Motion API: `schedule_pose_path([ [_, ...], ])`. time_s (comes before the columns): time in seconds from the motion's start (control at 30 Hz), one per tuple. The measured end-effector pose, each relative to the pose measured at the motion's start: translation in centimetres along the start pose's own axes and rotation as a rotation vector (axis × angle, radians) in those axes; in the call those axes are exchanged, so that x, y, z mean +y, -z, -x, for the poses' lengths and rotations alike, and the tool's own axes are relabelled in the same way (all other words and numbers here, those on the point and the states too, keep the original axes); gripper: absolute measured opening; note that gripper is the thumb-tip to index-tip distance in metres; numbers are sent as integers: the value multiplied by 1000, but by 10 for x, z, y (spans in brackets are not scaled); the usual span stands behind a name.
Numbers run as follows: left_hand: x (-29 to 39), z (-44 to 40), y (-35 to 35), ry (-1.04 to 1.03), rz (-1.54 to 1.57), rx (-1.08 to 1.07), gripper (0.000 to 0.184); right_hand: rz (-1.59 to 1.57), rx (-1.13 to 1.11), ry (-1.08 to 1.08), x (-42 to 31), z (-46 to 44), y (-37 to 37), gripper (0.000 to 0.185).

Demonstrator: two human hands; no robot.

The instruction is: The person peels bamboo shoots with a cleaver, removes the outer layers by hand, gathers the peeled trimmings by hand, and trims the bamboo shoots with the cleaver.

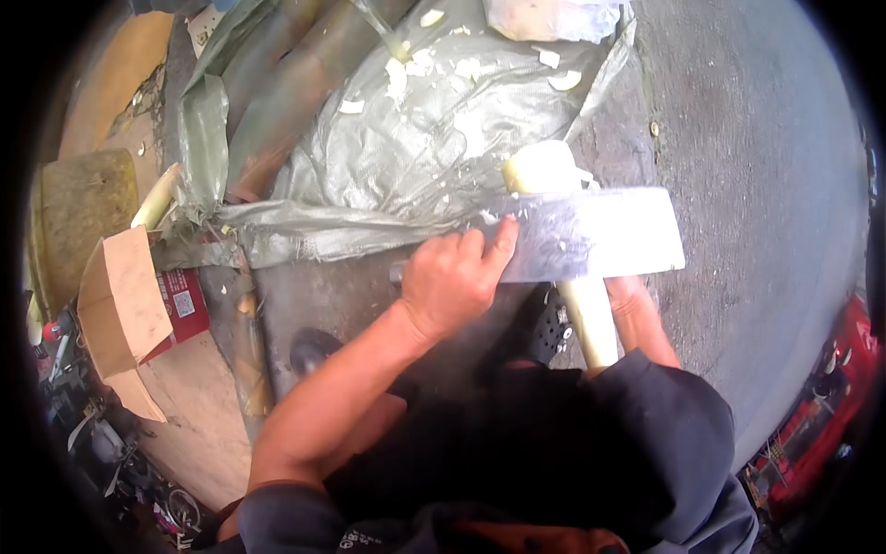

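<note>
My left hand (452, 282) is closed round the handle of a broad cleaver (618, 231), its index finger stretched along the blade. The wide metal blade lies across a pale peeled bamboo shoot (589, 319), which shows above and below it. Beside the shoot, partly behind the blade, my right hand (629, 303) holds it from the right; most of its fingers are hidden. Pale cut pieces (418, 63) are scattered on a crumpled grey-green woven sheet (369, 148) ahead of my hands.
An open cardboard box (125, 295) stands at the left, near an unpeeled shoot (249, 351). Another pale shoot (157, 198) leans behind the box. A translucent plastic bag (554, 18) sits at the top. Grey paving (738, 185) extends on the right.
</note>
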State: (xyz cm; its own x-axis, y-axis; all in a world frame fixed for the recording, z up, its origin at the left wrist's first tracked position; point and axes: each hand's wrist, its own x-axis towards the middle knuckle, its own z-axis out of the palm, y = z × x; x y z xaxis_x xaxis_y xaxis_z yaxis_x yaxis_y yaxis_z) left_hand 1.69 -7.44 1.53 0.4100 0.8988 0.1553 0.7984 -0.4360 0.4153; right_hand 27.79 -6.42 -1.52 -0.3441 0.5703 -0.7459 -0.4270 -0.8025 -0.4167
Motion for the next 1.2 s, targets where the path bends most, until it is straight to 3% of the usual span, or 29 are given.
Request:
schedule_pose_path([
  [0.13, -10, 1, -5, 121, 21, 2, 63, -126, -109, -176, 1, 11, 9, 61],
  [0.23, -5, 3, 3, 67, 19, -53, 64, -186, -9, -45, 11, 15, -8, 60],
  [0.27, -3, 3, 2, 40, 24, -45, 64, -252, 142, -51, 8, 17, -17, 62],
  [0.3, -6, 0, -1, 4, 22, -27, 64, -206, 79, -56, 7, 16, -15, 63],
  [0.4, -24, -8, -10, 218, -24, -18, 65, -103, -77, -81, 11, 21, 5, 74],
  [0.63, -3, 14, 0, -75, 101, 12, 67, -144, -33, -37, 14, 20, 2, 72],
  [0.87, 16, 13, -10, -30, 146, -11, 70, -64, 0, 26, 9, 24, 1, 70],
  [0.97, 24, -1, -11, 11, 108, -16, 50, -36, 43, 74, 9, 30, 3, 69],
  [1.07, 26, -20, -17, 125, 101, -49, 49, -160, 28, 9, 22, 37, 24, 69],
  [1.2, 53, -18, -25, -74, 219, 7, 48, -296, 117, 180, 35, 48, 46, 74],
])
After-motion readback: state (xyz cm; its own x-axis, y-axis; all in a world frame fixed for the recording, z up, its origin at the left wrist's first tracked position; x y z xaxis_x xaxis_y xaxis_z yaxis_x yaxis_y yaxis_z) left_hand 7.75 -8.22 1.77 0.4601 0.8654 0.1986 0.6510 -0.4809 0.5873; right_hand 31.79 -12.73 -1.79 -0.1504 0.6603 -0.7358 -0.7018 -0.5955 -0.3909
